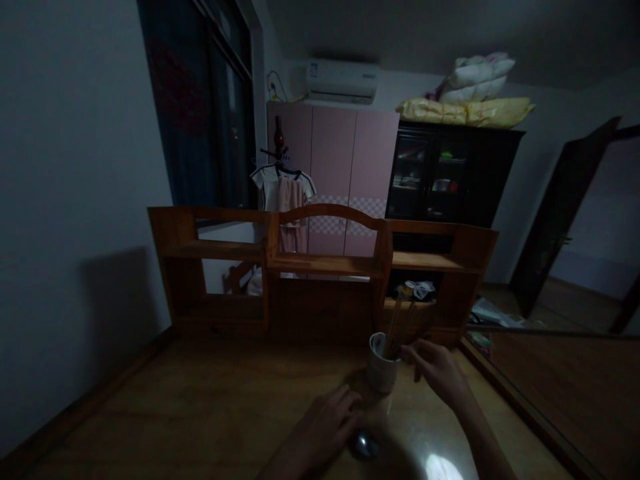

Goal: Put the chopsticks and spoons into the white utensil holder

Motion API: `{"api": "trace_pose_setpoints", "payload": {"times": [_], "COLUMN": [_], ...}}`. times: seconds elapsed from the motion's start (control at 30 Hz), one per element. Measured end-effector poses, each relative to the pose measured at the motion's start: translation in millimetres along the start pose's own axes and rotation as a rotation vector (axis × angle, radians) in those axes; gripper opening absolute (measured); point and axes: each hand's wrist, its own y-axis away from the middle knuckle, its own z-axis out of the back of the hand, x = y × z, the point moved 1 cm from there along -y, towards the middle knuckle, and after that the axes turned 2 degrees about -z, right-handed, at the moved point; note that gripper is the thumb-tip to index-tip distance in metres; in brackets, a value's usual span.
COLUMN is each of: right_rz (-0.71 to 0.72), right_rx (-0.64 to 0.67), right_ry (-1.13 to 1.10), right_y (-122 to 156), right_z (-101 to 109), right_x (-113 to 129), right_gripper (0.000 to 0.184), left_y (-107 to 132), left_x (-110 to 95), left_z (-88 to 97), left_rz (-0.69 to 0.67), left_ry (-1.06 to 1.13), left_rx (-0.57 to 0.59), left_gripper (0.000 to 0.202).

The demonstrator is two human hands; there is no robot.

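Observation:
A white cup (381,370) stands on the wooden desk (200,413) with several long wooden chopsticks (397,323) leaning upright in it. My right hand (437,370) reaches to the cup's right rim, fingers curled and touching the sticks near the rim. My left hand (327,427) lies on the desk just left of the cup, fingers bent downward, beside a small dark rounded object (364,445) that I cannot make out. The room is dim.
A low wooden shelf unit (320,267) runs along the desk's back edge. Behind it stand a pink wardrobe (345,167), a dark glass cabinet (440,177) with bedding on top, and hanging clothes (283,193). A door (560,213) is at right.

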Motion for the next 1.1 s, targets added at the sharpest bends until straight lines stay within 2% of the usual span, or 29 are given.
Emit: {"api": "trace_pose_setpoints", "payload": {"times": [0.2,0.37,0.43,0.63,0.7,0.83,0.9,1.0,1.1], "right_rz": [0.043,0.108,0.108,0.112,0.142,0.284,0.335,0.351,0.303], "right_rx": [0.082,0.18,0.196,0.148,0.094,-0.239,-0.354,-0.422,-0.414], "right_ry": [-0.215,-0.222,-0.219,-0.198,-0.17,-0.039,0.013,0.048,0.036], "right_y": [-5,-4,-2,5,10,22,29,40,52], "right_z": [8,9,7,7,11,23,28,31,26], "right_x": [12,8,2,-2,3,15,20,26,31], "right_gripper": [0.036,0.031,0.031,0.034,0.032,0.024,0.021,0.018,0.018], "left_y": [0,2,4,7,8,10,10,8,3], "left_x": [5,19,25,32,31,26,23,17,11], "left_z": [-4.5,-16.9,-22.7,-31.1,-30.3,-26.2,-23.3,-17.5,-10.4], "left_rz": [-0.028,-0.002,0.008,-0.003,-0.004,0.03,0.031,0.033,-0.01], "left_ry": [-0.014,-0.035,-0.046,-0.071,-0.061,-0.037,-0.018,0.004,0.022], "left_rx": [0.049,0.114,0.132,0.117,0.125,0.109,0.086,0.054,-0.025], "left_gripper": [0.02,0.058,0.064,0.057,0.053,0.043,0.03,0.015,0.028]}}
